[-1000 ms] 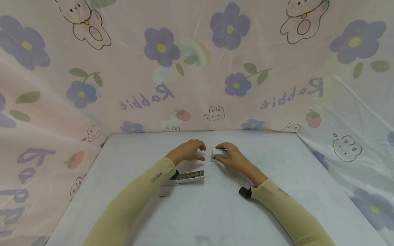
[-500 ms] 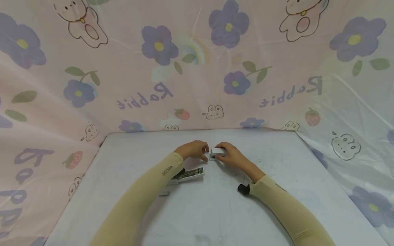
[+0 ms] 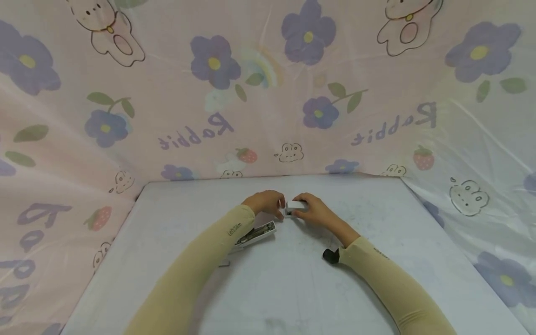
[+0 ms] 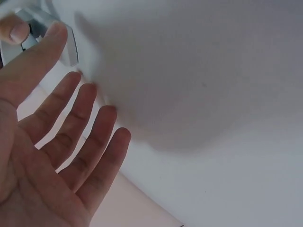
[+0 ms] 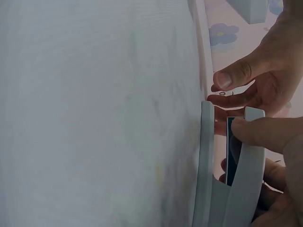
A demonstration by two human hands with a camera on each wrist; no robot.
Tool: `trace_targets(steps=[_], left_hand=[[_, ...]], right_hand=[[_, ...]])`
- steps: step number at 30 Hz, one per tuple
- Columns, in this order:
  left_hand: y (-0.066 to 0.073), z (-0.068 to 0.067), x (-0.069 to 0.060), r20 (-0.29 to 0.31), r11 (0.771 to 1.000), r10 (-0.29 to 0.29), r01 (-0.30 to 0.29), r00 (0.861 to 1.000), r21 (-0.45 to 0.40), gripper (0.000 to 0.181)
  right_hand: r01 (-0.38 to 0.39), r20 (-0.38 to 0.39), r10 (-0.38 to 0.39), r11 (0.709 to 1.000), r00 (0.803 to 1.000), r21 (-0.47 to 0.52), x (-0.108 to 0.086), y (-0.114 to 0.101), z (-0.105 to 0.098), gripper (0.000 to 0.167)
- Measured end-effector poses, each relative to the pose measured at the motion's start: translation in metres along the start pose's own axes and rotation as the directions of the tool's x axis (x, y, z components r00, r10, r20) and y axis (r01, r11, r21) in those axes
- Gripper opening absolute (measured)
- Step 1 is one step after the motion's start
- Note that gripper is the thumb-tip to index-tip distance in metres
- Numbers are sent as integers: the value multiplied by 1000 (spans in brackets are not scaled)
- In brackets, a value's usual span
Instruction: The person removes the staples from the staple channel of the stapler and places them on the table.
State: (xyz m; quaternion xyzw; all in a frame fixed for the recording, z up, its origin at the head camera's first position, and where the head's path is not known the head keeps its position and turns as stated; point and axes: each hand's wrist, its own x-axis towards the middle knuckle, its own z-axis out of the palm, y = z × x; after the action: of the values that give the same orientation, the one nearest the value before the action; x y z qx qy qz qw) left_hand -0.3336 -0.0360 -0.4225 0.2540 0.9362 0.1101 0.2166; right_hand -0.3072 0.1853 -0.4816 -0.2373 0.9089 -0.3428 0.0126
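Near the table's far side, my right hand (image 3: 315, 212) grips a white stapler (image 3: 295, 204) by its sides; in the right wrist view the thumb lies against the upper arm of the stapler (image 5: 248, 175), above its long base, with a dark strip between. My left hand (image 3: 266, 203) is just left of the stapler's front end, its fingers loosely bent and holding nothing. In the left wrist view the fingers of my left hand (image 4: 52, 151) are spread, near the stapler (image 4: 69, 47). Whether they touch it, I cannot tell.
A second white stapler (image 3: 264, 233), its metal inside exposed, lies partly behind the left sleeve. Beside it is a small grey piece (image 3: 224, 263). Patterned cloth (image 3: 268, 102) rises behind the white table (image 3: 293, 288). A black wrist device (image 3: 331, 256) is at the right cuff.
My left hand and forearm have moved right, closer to the gripped stapler. The second stapler now appears tilted more upward to the right. My right hand has barely shifted, fingers now closer round its stapler.
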Motion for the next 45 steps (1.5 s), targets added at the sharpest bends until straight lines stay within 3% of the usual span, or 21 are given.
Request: trace_targets(steps=[9, 18, 28, 36, 45], left_hand=[[10, 8, 4, -57, 999, -36, 37, 998, 20, 38], [13, 11, 5, -102, 999, -41, 42, 994, 9, 31], [15, 5, 6, -108, 999, -39, 41, 993, 13, 27], [12, 7, 8, -111, 999, -44, 47, 993, 25, 27], [16, 9, 8, -97, 999, -50, 51, 994, 11, 25]], right_hand=[[-5, -15, 5, 999, 1000, -34, 0, 4, 3, 45], [-29, -12, 29, 1000, 1000, -5, 1, 5, 3, 48], [-27, -9, 27, 998, 1000, 53, 4, 3, -2, 49], [-81, -52, 94, 972, 994, 221, 2, 10, -10, 53], [-54, -84, 75, 974, 994, 222, -5, 7, -18, 52]])
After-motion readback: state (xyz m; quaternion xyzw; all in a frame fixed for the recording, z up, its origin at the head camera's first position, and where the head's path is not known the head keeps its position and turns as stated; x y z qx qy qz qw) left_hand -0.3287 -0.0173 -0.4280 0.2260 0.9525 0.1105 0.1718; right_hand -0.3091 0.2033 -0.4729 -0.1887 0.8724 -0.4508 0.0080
